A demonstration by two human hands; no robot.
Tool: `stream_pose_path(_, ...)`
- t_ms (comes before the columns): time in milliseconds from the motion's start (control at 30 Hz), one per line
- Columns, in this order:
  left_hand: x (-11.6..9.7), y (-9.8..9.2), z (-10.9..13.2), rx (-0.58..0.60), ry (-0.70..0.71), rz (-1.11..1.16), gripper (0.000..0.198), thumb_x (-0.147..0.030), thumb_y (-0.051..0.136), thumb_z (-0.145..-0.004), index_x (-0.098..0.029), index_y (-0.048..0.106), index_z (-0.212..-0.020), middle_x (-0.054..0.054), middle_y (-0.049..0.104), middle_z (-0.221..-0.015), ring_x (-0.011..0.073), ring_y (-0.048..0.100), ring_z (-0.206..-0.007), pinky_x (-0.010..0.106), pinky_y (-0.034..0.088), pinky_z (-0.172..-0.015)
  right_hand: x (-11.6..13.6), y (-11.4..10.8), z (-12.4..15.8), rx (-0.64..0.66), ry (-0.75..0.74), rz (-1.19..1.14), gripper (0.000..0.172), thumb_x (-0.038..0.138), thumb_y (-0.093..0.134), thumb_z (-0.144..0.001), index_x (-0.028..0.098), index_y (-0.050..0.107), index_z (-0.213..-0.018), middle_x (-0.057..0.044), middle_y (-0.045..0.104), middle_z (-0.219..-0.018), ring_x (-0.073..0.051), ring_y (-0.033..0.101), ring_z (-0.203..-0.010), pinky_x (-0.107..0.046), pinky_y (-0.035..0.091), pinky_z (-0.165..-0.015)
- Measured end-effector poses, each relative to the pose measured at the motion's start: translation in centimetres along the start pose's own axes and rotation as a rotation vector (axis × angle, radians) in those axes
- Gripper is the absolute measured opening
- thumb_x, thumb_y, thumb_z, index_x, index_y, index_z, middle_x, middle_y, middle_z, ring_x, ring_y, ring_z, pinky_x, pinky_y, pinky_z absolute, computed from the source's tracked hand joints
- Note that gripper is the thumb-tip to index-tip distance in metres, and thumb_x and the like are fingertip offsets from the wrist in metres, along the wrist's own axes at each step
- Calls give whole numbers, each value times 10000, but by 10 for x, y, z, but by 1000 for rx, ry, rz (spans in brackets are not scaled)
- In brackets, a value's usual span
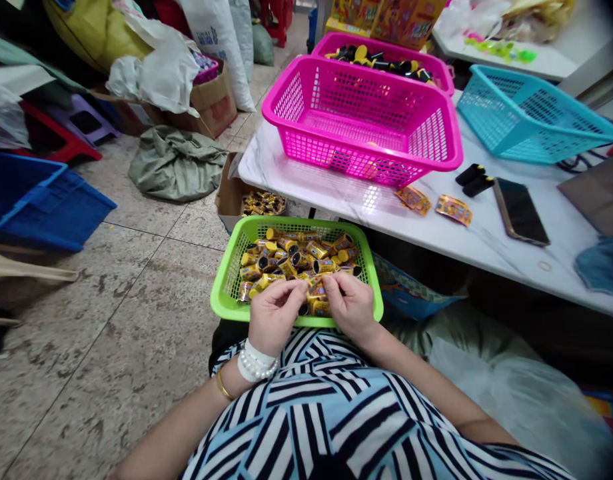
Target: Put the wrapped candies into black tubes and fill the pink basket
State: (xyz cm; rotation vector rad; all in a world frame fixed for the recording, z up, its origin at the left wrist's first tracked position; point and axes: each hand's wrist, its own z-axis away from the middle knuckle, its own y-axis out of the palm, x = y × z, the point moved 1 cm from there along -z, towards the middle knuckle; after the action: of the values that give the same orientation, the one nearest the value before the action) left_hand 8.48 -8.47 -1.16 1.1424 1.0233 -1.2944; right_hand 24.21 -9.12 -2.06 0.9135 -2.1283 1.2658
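A green basket (226, 293) rests on my lap, filled with several small yellow-wrapped pieces (296, 257). My left hand (274, 313) and my right hand (350, 303) sit over its near rim, both with fingers curled. Together they pinch a small yellow-wrapped piece (316, 292) between them. A white bead bracelet and a gold bangle circle my left wrist.
A white marble table (336, 200) holds an empty pink basket (361, 120), another pink basket (386, 57) of black and yellow pieces, a blue basket (526, 113), two black tubes (474, 179), yellow wrappers (434, 203) and a phone (520, 212). A blue crate (36, 200) and bags lie left.
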Motion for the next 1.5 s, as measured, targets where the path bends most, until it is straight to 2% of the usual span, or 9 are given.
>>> stream_pose_path(267,2,-6,-2,-43,39,-79,143,-303,785,-708,-178,765,-774,56,679,-869,162,601,-779,251,493,-688,12,5,4,50,-98,-42,197,243,525,-945,198,604,-770,-16,581,-650,-135,533,-600,-258,433,-575)
stream_pose_path(467,3,-11,-1,9,-165,-23,227,-389,753,-742,-170,724,-791,-34,544,-490,87,435,-438,200,339,-445,7,7,9,130,-132,-4,248,253,504,-954,192,569,-722,-15,535,-643,-141,499,-599,-268,397,-563)
stream_pose_path(600,1,-13,-4,130,-306,25,382,-465,789,-677,-150,716,-879,-46,515,-462,74,384,-375,190,227,-393,6,2,0,161,-174,-1,294,255,483,-965,198,560,-687,-6,545,-611,-127,504,-560,-253,389,-536)
stream_pose_path(733,6,-12,-13,175,-337,57,396,-501,817,-609,-146,664,-695,-41,481,-422,54,304,-363,190,139,-392,12,-34,-61,107,-298,8,330,307,519,-954,211,544,-639,12,532,-563,-115,486,-513,-252,383,-515)
stream_pose_path(867,5,-6,-18,175,-352,148,413,-530,799,-614,-162,624,-681,-58,438,-370,32,235,-326,183,75,-391,11,-90,-174,-131,-311,235,346,345,560,-930,209,554,-612,-6,533,-595,-135,480,-570,-291,382,-585)
stream_pose_path(1067,0,-5,-24,216,-457,255,409,-498,819,-604,-150,712,-789,-36,472,-426,11,216,-337,167,58,-367,-20,-102,-312,387,-176,390,109,103,733,-706,201,714,-662,-12,668,-641,-131,557,-583,-272,402,-574)
stream_pose_path(1267,4,-10,-32,191,-471,418,391,-433,870,-575,-124,703,-745,-40,465,-482,11,227,-409,140,73,-373,-34,-52,-323,691,-215,354,340,-72,678,-553,223,752,-707,39,730,-698,-94,584,-567,-220,409,-540)
stream_pose_path(1367,0,-11,-33,181,-469,437,373,-417,860,-603,-118,689,-745,-40,470,-497,15,250,-417,134,94,-368,-37,-41,-326,665,-213,384,273,-75,672,-560,186,713,-628,45,664,-577,-94,547,-536,-236,387,-544)
stream_pose_path(1500,-10,-16,-35,141,-463,421,384,-402,868,-581,-111,680,-748,-49,467,-497,17,285,-418,120,119,-355,-33,-65,-328,480,-186,414,192,-11,746,-573,141,680,-667,20,627,-610,-115,558,-596,-260,406,-568)
